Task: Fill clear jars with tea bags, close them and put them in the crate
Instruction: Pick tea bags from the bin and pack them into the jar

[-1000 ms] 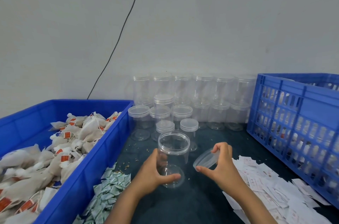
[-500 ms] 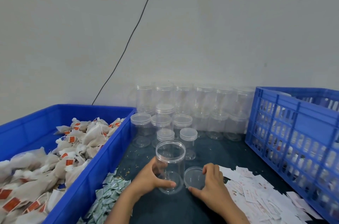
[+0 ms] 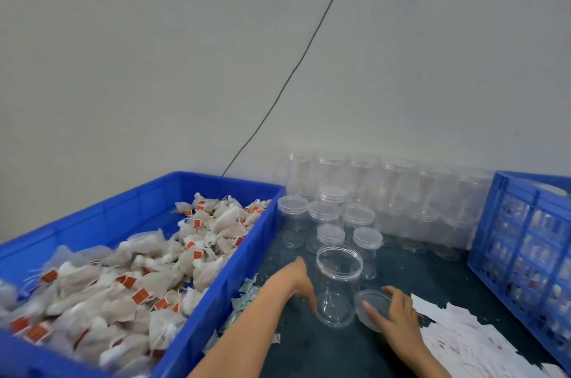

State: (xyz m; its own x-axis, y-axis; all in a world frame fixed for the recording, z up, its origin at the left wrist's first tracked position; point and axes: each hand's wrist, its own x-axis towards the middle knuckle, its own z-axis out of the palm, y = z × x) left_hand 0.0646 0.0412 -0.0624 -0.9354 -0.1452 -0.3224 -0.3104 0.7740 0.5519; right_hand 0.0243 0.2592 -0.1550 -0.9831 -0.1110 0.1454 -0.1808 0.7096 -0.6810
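So, mid-prep on one round clear plastic jar (image 3: 339,285), standing upright and open-mouthed on the dark tabletop (image 3: 432,272), empty, near the front of a cluster of lidded clear jars (image 3: 364,223). Left hand (image 3: 298,280) just left of the jar, fingers relaxed and pointing down, holding nothing, maybe brushing the jar's side, hard to tell. Right hand (image 3: 397,311) resting fingers on the flat clear round lid (image 3: 372,309), which lies on the table touching the jar's base on the right. Filling step looks about to start: next up, probably reaching left into the big blue plastic bin (image 3: 197,309) for white tea bags with red tags (image 3: 154,278). Blue slatted crate (image 3: 519,241) waiting far right, white paper slips (image 3: 463,334) near right.
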